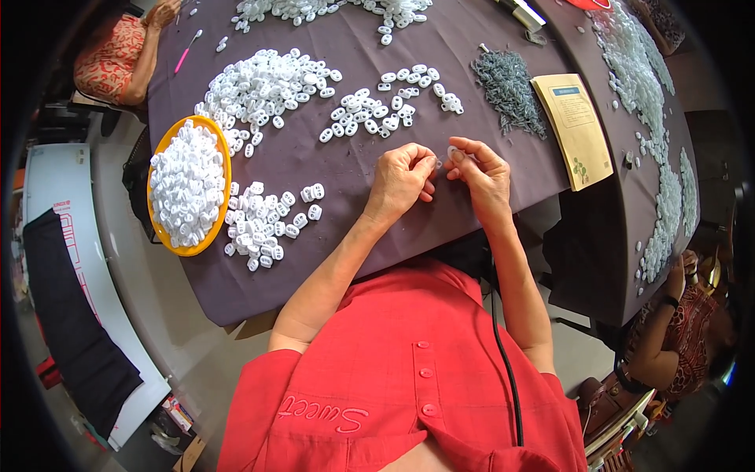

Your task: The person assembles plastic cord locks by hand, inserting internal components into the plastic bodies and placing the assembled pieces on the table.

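Observation:
Over the near edge of the table my two hands meet, fingertips almost touching. My right hand (pixel 483 182) pinches a small white plastic piece (pixel 451 151) between thumb and forefinger. Beside it my left hand (pixel 403 179) is closed in a pinch; a tiny pale bit shows at its fingertips, too small to name. Just beyond lies a loose cluster of white oval two-hole plastic pieces (pixel 363 110). Further right sits a heap of small thin grey parts (pixel 510 88), whose kind I cannot make out.
An orange-yellow tray (pixel 228 169) heaped with white pieces stands at the left edge. A larger pile of white pieces (pixel 263 86) lies behind it, a smaller pile (pixel 263 228) nearer me. A brown paper envelope (pixel 578 134) lies right. Other people sit around the dark-covered table (pixel 440 47).

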A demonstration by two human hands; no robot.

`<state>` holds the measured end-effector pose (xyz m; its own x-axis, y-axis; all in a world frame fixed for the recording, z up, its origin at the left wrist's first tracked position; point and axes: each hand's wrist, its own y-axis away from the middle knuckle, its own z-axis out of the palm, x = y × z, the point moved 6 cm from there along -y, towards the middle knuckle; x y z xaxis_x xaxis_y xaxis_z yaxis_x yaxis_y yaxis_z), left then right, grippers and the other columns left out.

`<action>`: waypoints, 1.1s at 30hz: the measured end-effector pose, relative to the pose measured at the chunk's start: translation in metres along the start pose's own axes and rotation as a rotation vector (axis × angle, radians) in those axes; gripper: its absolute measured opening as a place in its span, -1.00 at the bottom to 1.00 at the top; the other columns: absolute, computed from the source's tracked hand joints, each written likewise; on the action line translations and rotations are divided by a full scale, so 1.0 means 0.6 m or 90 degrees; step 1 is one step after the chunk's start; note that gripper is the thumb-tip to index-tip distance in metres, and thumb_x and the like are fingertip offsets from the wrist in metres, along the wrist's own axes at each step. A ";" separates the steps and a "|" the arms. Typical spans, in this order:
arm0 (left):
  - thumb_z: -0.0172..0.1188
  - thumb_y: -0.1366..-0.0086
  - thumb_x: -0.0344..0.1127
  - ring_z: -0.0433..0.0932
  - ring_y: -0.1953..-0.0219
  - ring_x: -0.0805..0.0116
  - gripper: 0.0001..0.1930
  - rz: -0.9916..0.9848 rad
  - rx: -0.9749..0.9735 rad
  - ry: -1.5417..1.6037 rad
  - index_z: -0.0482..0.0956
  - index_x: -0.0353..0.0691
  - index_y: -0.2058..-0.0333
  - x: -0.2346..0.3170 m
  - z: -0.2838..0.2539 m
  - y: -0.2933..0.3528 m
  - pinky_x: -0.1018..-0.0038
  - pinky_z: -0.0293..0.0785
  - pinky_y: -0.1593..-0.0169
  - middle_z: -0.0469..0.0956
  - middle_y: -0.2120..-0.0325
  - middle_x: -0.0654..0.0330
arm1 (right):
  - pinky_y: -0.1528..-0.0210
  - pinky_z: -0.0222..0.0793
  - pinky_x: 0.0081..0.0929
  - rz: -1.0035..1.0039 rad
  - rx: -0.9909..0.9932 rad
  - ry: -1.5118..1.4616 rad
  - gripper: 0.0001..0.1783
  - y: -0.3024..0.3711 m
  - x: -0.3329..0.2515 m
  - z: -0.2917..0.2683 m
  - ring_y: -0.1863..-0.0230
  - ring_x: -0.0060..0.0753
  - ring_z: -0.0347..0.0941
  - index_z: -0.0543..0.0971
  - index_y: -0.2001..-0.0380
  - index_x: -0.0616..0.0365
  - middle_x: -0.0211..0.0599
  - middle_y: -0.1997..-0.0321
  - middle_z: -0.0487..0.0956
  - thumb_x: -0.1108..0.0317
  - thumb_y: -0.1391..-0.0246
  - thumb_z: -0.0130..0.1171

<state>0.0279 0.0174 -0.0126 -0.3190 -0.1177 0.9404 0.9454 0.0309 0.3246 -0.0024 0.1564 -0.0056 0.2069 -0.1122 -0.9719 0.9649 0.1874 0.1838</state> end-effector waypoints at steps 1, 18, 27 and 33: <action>0.04 -0.26 -0.40 0.46 0.65 0.58 -0.88 0.003 0.004 -0.014 0.52 -0.32 0.37 0.000 0.000 0.000 0.65 0.45 0.63 0.49 0.58 0.27 | 0.39 0.39 -0.76 0.003 0.001 0.000 -0.76 0.000 0.000 0.001 0.45 -0.70 0.44 0.53 0.18 0.28 -0.38 0.43 0.56 0.50 -0.04 0.13; 0.04 -0.22 -0.41 0.49 0.67 0.54 -0.86 0.015 0.019 -0.031 0.53 -0.37 0.39 0.008 0.000 0.004 0.61 0.47 0.64 0.50 0.62 0.24 | 0.46 0.38 -0.77 -0.018 -0.016 0.069 -0.83 -0.004 -0.003 0.012 0.48 -0.70 0.44 0.57 0.25 0.23 -0.43 0.45 0.53 0.50 -0.05 0.12; 0.03 -0.24 -0.40 0.45 0.70 0.58 -0.85 0.013 0.035 -0.013 0.51 -0.37 0.41 0.005 0.001 0.002 0.64 0.41 0.68 0.49 0.64 0.26 | 0.51 0.38 -0.78 0.015 -0.014 0.067 -0.84 -0.009 0.007 0.014 0.49 -0.71 0.46 0.56 0.27 0.26 -0.39 0.42 0.58 0.52 -0.02 0.15; 0.04 -0.25 -0.38 0.40 0.74 0.62 -0.84 -0.002 0.054 0.031 0.52 -0.35 0.43 0.001 0.000 0.000 0.68 0.34 0.72 0.48 0.65 0.27 | 0.48 0.39 -0.77 -0.018 -0.033 0.096 -0.81 -0.003 0.006 0.018 0.46 -0.70 0.47 0.54 0.23 0.26 -0.40 0.44 0.58 0.52 -0.04 0.13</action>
<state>0.0276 0.0174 -0.0117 -0.3160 -0.1666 0.9340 0.9348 0.1135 0.3365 -0.0018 0.1452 -0.0082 0.1490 0.0285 -0.9884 0.9597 0.2366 0.1515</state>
